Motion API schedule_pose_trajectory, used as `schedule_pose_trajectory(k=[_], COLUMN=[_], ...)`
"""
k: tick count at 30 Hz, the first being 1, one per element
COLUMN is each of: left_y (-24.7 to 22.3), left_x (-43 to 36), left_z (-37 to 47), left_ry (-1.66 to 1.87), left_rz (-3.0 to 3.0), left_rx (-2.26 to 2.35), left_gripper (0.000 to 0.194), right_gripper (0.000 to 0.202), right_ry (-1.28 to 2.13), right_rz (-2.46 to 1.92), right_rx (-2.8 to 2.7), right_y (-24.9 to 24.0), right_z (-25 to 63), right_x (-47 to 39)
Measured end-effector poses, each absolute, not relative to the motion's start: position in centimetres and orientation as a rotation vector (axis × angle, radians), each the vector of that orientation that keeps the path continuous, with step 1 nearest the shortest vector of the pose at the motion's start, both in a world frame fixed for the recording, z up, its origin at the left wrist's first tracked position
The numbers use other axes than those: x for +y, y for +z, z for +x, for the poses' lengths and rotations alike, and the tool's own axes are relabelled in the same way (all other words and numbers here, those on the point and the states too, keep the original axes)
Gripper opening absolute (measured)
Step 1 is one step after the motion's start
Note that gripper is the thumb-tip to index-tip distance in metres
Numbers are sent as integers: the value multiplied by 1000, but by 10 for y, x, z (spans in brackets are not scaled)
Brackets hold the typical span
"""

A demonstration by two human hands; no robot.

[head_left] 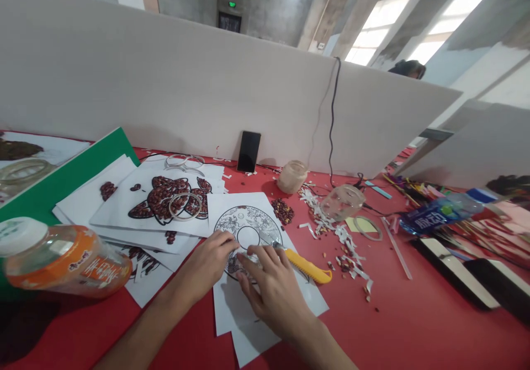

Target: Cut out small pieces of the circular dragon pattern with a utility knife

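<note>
A white sheet [226,309] bears a round black line drawing [269,226] with a blank circle at its centre. On the drawing's left side my left hand [213,259] has its fingers bent and close together; whatever may be between their tips is hidden. My right hand [275,284] rests over the lower part of the drawing, fingers apart and holding nothing visible. Just right of it lies a yellow utility knife [308,266], its blade pointing towards the drawing. Beyond the sheet's right edge is a small pile of dark red beans [283,211].
Left stand an orange-labelled bottle [89,259], a green board [110,152] and papers with a bean picture [165,193]. A phone [249,151] leans on the white partition [248,94]. Right are glass jars [343,202], paper scraps [350,240] and a blue-labelled bottle [439,213].
</note>
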State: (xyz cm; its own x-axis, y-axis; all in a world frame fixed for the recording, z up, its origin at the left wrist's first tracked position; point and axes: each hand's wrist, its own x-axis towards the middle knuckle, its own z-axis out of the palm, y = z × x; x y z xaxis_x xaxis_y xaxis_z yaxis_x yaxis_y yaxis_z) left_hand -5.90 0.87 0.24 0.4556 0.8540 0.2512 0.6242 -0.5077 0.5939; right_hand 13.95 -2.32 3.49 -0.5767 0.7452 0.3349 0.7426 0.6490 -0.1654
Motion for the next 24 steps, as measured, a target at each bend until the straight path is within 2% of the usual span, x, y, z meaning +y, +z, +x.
schedule_pose_trajectory(k=[5,10,12,13,16,20,24], left_y=[7,11,12,12,15,21,17], left_x=[9,7,5,3,-1,-2,-2], left_z=[-58,-59,-61,-62,-63,-62,-63], left_ry=[712,704,704,694,634,560,563], left_rz=[2266,2265,2229,2208,2158,2128,2152], left_rx=[1274,1286,1285,1287,1300,1328,1349], left_gripper=[48,35,28,30,51,62,68], right_gripper=[27,19,23,24,28,23,28], right_ry=[-30,51,8,-67,-202,-34,174], right_rz=[-1228,-1200,-1299,-1400,-1585,-1609,-1565], right_rx=[-2557,-2501,-2412,-2363,-2345,-2373,-2292], right_y=[29,37,38,36,25,14,26], right_z=[131,153,177,191,230,250,241], right_x=[-26,-38,-30,-23,-4,0,-19])
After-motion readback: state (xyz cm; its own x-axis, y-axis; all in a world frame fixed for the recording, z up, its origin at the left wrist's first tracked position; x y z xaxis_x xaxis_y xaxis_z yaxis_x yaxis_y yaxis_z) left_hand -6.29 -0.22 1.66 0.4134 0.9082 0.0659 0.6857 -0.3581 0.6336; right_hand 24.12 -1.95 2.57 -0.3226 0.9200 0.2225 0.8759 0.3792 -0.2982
